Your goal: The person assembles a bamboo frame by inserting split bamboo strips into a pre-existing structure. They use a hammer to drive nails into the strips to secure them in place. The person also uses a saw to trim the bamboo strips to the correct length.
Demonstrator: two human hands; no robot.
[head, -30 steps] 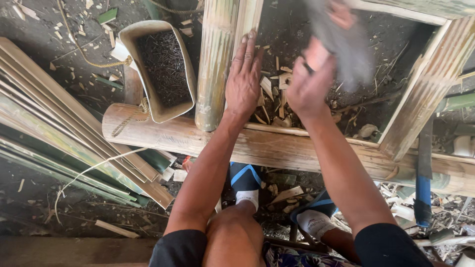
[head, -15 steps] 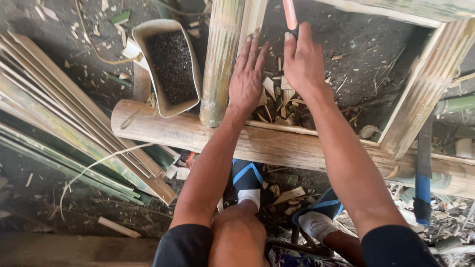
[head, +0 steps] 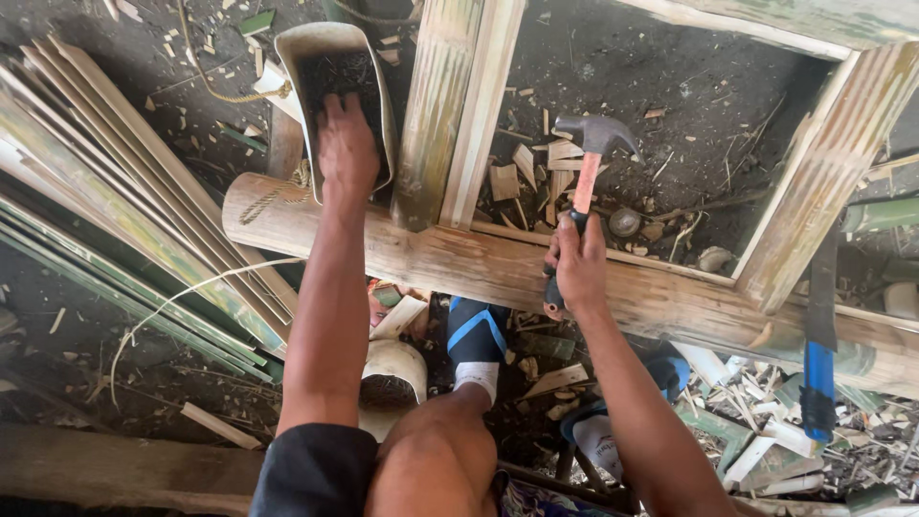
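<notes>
Head view, bamboo frame (head: pixel 459 263) lying across the middle, pile of bamboo slats (head: pixel 105 230) far left, right hand (head: pixel 577 260) fist closed round hammer (head: pixel 586 172) over frame, left hand (head: pixel 347 148) reaching into tub (head: pixel 297 57), fingers hidden, grip unclear

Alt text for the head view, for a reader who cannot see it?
Seen from above, a person's right hand grips a hammer over a bamboo frame, while the left hand reaches into a container of dark bits. Split bamboo strips lie at left, offcuts litter the dirt.
</notes>
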